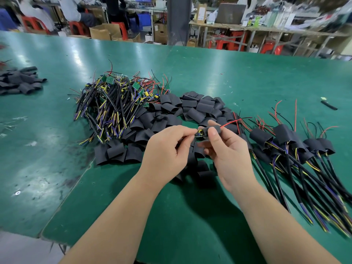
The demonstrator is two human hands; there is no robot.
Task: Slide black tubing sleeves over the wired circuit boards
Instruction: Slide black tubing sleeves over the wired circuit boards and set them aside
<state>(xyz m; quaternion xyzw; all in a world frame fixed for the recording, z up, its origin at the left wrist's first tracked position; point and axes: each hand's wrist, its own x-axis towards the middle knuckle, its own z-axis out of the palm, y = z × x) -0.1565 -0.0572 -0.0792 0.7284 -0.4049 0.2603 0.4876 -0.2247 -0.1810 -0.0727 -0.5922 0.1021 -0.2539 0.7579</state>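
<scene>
Left hand pinches board, right hand grips sleeve

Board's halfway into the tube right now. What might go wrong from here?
1. The circuit board's parts show at the mouth of the sleeve; they may catch on its rim and bunch it.
2. The thin red lead leaves the far end beside the right hand's grip; a pinch there could strain it.
3. The left hand pinches only the board's end with its fingertips, so it might slip and drop among the loose sleeves below.
</scene>
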